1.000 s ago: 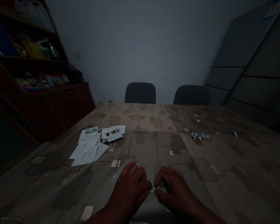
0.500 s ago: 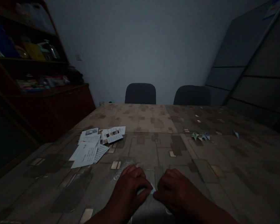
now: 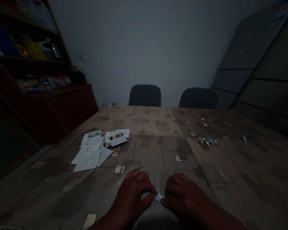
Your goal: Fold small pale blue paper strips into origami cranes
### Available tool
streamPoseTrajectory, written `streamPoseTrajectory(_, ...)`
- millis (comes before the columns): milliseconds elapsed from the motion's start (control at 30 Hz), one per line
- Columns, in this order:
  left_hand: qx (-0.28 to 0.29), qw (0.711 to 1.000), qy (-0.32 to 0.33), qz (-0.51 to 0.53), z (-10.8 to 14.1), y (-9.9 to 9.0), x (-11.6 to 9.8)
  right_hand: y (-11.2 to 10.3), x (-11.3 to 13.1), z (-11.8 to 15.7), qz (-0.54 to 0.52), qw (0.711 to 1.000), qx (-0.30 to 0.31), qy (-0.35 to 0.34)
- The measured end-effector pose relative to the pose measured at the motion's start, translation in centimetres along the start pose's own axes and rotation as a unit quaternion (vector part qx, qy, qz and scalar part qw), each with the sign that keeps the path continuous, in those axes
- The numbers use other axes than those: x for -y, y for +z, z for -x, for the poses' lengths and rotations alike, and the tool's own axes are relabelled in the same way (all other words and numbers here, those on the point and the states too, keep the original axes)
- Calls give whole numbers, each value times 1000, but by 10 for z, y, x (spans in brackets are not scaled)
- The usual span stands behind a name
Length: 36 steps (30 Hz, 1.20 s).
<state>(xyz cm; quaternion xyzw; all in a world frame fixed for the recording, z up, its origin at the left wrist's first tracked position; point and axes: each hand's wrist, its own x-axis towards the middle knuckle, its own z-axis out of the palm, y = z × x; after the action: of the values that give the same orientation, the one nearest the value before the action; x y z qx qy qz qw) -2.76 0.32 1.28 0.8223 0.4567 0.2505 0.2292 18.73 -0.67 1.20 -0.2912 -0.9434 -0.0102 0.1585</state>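
A small piece of folded pale paper (image 3: 158, 195) is held between my two hands, low over the near part of the table. My left hand (image 3: 135, 195) pinches its left side between thumb and index finger. From the right, my right hand (image 3: 181, 195) grips the other edge with its fingers curled in. Most of the paper is hidden by the fingertips, so its full shape cannot be made out.
Loose printed sheets (image 3: 92, 151) lie in a pile on the left of the patterned tablecloth (image 3: 144, 150). Several small folded paper pieces (image 3: 207, 140) sit together at the right, with a single one (image 3: 243, 138) farther right. Two chairs (image 3: 145, 95) stand behind the table.
The right hand has shifted slightly right, and a bit more of the pale paper shows between the fingertips. The left hand keeps its pinch almost in place.
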Motion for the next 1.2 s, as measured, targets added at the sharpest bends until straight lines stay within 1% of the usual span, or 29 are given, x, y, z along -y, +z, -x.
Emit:
streamPoseTrajectory(133,-7,1000,-9,5,-1,0,0,-1,-1,3,-5,1000,24,6)
streamPoseTrajectory(300,-8,1000,1,16,0,2,3,-4,0,1,-1,1000,21,-4)
streamPoseTrajectory(467,-5,1000,14,23,2,0,6,-6,0,0,-24,999,33,8)
streamPoseTrajectory(500,-4,999,26,27,3,-1,7,-7,-1,0,-30,999,38,11)
streamPoseTrajectory(567,-12,997,70,25,7,-6,10,-10,-1,1,-41,998,49,17)
streamPoseTrajectory(633,-30,990,132,-25,12,-10,13,-11,-1,1,-51,997,56,22)
streamPoseTrajectory(733,-53,964,221,-137,19,-13,18,-12,0,1,-74,995,64,31)
streamPoseTrajectory(833,-42,935,282,-210,23,-12,21,-14,0,0,-95,992,67,40)
streamPoseTrajectory(900,-27,926,295,-234,24,-10,22,-16,1,-1,-107,991,67,40)
streamPoseTrajectory(1033,-13,919,301,-256,25,-8,23,-18,1,-2,-123,990,60,41)
streamPoseTrajectory(1100,-16,916,303,-263,25,-7,21,-19,1,-2,-120,990,54,44)
streamPoseTrajectory(1200,-28,914,305,-266,25,-5,20,-20,1,-2,-124,990,60,44)
